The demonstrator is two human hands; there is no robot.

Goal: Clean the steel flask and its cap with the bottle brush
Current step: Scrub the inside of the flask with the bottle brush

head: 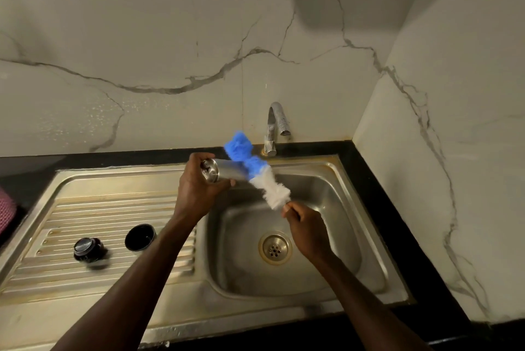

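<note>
Overhead, you work above the steel sink (335, 169), both forearms reaching in from the near edge. On the draining board to your left sit two dark pieces, one likely the flask's cap (90, 249), the other a cup-like lid (140, 237); neither looks attended to yet. Your right hand (306, 230) pinches the bottle brush (255, 173) just below its white bristles, wrist low over the drain (275, 248). Your left hand (199, 188) wraps the steel flask (227, 173), held roughly level with its base toward you. Bristles lie across the flask's outside, blue end toward the tap (274, 129). Keep the grip firm, rotate the flask steadily, and stroke its whole length over the basin.
</note>
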